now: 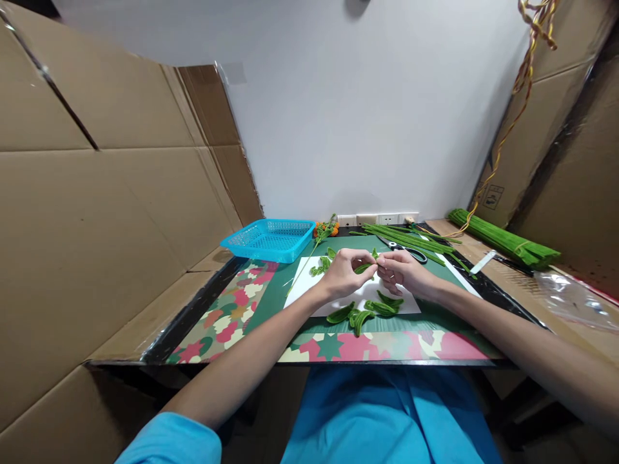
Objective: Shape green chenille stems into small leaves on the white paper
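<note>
My left hand (342,274) and my right hand (405,272) meet above a white sheet of paper (411,307). Their fingertips pinch a green pipe-cleaner leaf (363,267) between them, partly hidden by the fingers. Closer to me, several finished-looking green fuzzy leaves (360,316) lie across the paper's front edge. Further small green curled pieces (320,265) rest on the paper left of my left hand. Beyond my right hand are scissors (416,254) with dark handles, lying by loose green pipe cleaners (406,236).
A blue plastic basket (268,241) stands at the back left, beside orange flowers (333,229) on a green stem. To the right lie a thick bundle of green pipe cleaners (505,240) and a clear plastic bag (575,299). Cardboard walls (120,212) flank the table; a twisted cord (507,132) hangs right.
</note>
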`<state>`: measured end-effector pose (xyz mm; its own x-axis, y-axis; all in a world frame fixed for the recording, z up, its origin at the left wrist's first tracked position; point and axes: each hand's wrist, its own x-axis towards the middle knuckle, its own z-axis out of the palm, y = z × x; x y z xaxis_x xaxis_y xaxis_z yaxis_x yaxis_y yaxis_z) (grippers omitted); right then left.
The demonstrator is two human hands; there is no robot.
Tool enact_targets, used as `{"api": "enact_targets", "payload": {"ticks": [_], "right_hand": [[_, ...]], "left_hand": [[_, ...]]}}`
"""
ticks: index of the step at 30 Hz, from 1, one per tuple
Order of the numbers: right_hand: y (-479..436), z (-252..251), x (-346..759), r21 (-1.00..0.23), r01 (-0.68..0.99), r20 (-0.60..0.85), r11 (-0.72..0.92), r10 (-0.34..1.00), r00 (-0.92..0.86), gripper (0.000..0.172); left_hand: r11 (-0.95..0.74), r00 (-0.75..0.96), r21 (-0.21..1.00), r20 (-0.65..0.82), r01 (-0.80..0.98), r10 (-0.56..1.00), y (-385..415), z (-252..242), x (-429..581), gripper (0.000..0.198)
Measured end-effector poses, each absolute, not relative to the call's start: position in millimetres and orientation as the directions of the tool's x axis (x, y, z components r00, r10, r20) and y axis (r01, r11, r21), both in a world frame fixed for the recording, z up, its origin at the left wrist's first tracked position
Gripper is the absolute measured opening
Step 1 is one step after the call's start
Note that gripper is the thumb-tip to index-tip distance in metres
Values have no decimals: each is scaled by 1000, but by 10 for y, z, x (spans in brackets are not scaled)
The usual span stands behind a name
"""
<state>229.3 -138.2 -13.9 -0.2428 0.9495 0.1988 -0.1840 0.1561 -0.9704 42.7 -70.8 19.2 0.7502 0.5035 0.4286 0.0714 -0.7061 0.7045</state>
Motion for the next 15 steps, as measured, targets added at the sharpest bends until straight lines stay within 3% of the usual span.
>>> {"api": "enact_targets", "payload": {"ticks": [5,11,15], "right_hand": [[-1375,-137,2277,-973,-228,87,28,964,-250,39],[-1342,-120,2311,-978,13,204,209,964,-171,51],[-1361,-78,2267,-968,31,246,249,966,-82,52]], "left_hand": [[-899,818,427,479,101,319,-701,188,394,20],[-917,799,363,497,165,340,-682,135,406,24],[-961,818,200,507,193,270,-679,131,417,26]]}}
